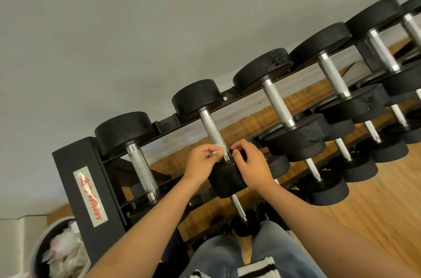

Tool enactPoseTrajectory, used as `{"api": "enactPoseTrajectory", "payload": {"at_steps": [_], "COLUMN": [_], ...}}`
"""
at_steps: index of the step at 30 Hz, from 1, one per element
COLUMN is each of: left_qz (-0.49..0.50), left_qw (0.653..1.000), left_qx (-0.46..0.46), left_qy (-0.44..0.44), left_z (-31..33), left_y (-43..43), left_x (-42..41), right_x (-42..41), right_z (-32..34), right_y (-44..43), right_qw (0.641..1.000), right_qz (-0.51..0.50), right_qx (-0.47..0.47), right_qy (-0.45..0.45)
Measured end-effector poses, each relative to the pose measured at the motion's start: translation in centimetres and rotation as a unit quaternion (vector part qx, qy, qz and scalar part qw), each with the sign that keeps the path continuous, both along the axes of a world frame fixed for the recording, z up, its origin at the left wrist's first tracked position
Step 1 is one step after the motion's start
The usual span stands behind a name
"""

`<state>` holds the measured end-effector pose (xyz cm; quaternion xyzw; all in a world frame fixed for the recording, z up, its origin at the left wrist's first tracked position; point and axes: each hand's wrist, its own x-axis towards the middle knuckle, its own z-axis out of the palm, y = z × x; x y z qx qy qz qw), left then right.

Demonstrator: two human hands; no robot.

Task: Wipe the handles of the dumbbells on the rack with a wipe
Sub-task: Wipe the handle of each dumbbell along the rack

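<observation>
Wiping the top tier: a person's left hand (201, 161) pinches a white wipe (217, 151) against the lower end of the knurled handle (211, 129) of the 2nd dumbbell from the left on the black rack (75, 168). The grip is narrow, thumb & fingertips closed on the wipe. The right hand (251, 164) sits just beside it, fingers curled over the inner edge of that dumbbell's near head (227, 177), prob. steadying it.

To do this step well, wrap the wipe right round the bar and run it up the full knurled length to the far collar w/ a twist, so the underside gets covered too. Press into the knurling, and keep the right hand on the head so the dumbbell doesn't roll in its cradle.

Most of the wipe is hidden behind the fingers. Can't tell if it goes fully round the bar, or if the right hand also holds an end. Lower-tier handles are partly blocked by heads & forearms, and the far-right dumbbells are cut off by the frame. The sticker on the rack's end post is hard to read. A bin (38, 252) w/ crumpled white material, bottom left, is only partly in shot.
</observation>
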<state>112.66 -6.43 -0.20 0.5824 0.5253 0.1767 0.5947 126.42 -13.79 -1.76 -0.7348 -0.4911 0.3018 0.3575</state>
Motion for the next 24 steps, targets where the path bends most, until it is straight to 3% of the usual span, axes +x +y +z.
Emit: {"api": "enactPoseTrajectory", "payload": {"at_steps": [7,11,16,21,24], "left_qz": [-0.026,0.021,-0.020,0.069,0.028], "left_qw": [0.999,0.999,0.998,0.997,0.997], "left_qx": [-0.024,-0.029,-0.055,-0.020,-0.067], "left_qy": [0.023,0.003,0.012,-0.009,-0.013], "left_z": [-0.3,-0.2,-0.5,0.8,0.8], "left_y": [-0.1,-0.5,-1.0,0.0,-0.6], "left_x": [-0.5,-0.1,-0.5,0.2,0.0], "right_x": [0.0,0.0,0.0,-0.1,-0.1], "right_z": [-0.3,-0.4,-0.4,-0.1,-0.1], "right_y": [0.1,0.0,0.0,0.0,0.0], "right_qw": [1.000,1.000,1.000,1.000,1.000], "right_qz": [0.001,-0.002,-0.003,-0.005,-0.004], "right_qx": [-0.003,-0.004,0.000,-0.004,-0.003], "right_qy": [-0.005,-0.003,-0.005,-0.002,-0.002]}}
